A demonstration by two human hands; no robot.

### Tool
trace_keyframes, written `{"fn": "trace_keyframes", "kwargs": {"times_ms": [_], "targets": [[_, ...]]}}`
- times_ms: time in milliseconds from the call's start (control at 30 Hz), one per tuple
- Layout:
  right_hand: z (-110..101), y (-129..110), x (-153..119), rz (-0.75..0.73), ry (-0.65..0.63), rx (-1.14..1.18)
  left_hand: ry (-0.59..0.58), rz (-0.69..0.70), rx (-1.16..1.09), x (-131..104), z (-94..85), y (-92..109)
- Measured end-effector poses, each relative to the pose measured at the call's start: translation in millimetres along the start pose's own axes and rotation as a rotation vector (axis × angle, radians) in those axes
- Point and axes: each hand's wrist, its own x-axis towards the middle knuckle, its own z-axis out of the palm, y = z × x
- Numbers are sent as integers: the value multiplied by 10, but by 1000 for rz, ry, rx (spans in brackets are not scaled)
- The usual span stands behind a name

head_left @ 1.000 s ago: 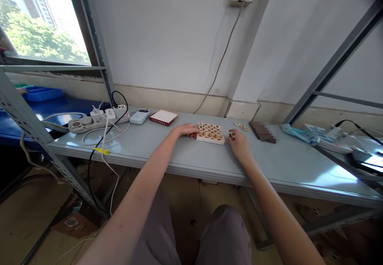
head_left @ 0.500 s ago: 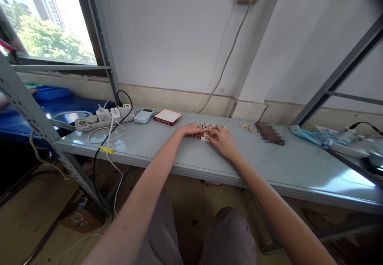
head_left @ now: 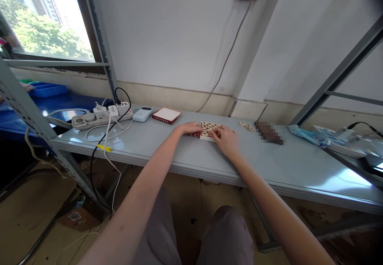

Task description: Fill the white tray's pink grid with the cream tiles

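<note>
A shallow open box (head_left: 206, 138) with a pale front wall lies on the table ahead of me. Rows of round, cream Chinese chess pieces (head_left: 208, 127) with dark and red characters fill it. My left hand (head_left: 191, 129) is closed around the box's left end, its fingers curled at the edge. Over the right part of the box, my right hand (head_left: 226, 140) bends down, thumb and fingertips pinched at a piece among the rows. The hand hides the pieces beneath it. Several loose chess pieces (head_left: 247, 126) lie to the right, apart from both hands.
Left of the box are a red case with a white top (head_left: 166, 115), a light blue power bank (head_left: 143, 114) and a power strip (head_left: 101, 117) with trailing cables. A pixelated brown object (head_left: 268, 132) and a blue plastic packet (head_left: 309, 136) lie rightward. Metal posts flank the table.
My right hand has drawn back to the right across the box, uncovering more chess pieces. My left hand stays at the box's left end. The view has shifted slightly.
</note>
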Motion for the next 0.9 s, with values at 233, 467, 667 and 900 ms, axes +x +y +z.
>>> {"fn": "trace_keyframes", "kwargs": {"times_ms": [233,467,667,900], "targets": [[142,759,237,335,34,-121,18,-29,-24,14,17,-22],[364,1635,367,500,-151,-165,3,-27,-30,24,16,-14],[486,1802,465,412,-283,-84,7,-9,-45,25,13,-24],[419,1623,409,221,-297,-73,17,-21,-37,45,19,-61]]}}
